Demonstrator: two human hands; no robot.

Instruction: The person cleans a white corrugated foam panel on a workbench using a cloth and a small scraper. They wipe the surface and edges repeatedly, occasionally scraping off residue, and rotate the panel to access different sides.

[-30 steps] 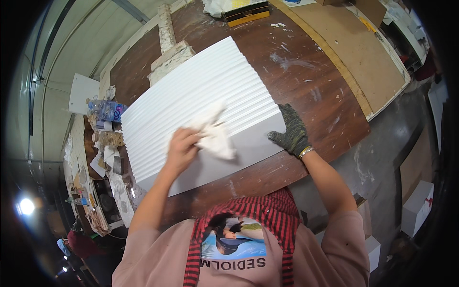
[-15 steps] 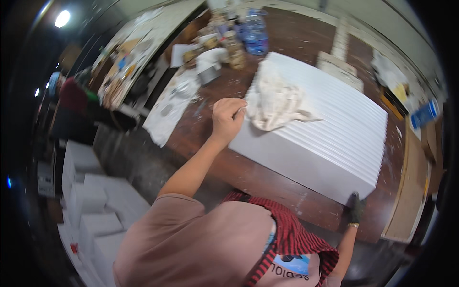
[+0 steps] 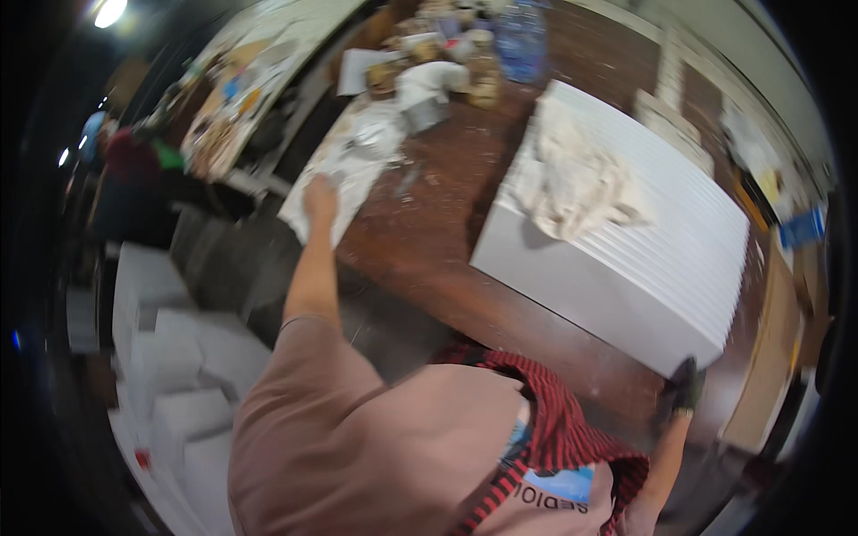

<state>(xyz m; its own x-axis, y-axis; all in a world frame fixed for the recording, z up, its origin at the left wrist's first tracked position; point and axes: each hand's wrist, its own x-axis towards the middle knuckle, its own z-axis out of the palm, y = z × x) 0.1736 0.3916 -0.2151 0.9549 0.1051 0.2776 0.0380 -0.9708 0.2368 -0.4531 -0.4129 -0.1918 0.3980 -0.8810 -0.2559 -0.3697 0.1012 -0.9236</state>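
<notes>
My left hand (image 3: pixel 321 196) is over a white sheet (image 3: pixel 344 165) on the table's left edge. Its fingers are blurred, and I cannot see whether they hold anything. A dark glove covers my right hand (image 3: pixel 684 386), which is against the near right corner of a white stack (image 3: pixel 599 295) with a ridged top. One finger there points up along the side; the others are mostly hidden. On the stack's left part lies a crumpled off-white cloth (image 3: pixel 576 183), with neither hand on it.
Jars (image 3: pixel 483 76) and a clear blue bottle (image 3: pixel 522 40) stand at the back, near a grey block draped in white (image 3: pixel 425 98). A blue container (image 3: pixel 803 227) is at far right. White blocks (image 3: pixel 183 366) are piled at lower left. Another person (image 3: pixel 134 165) is at far left.
My left hand has moved left, away from the cloth, to the white sheet. The view has shifted, while my right hand stays by the stack's near corner.
</notes>
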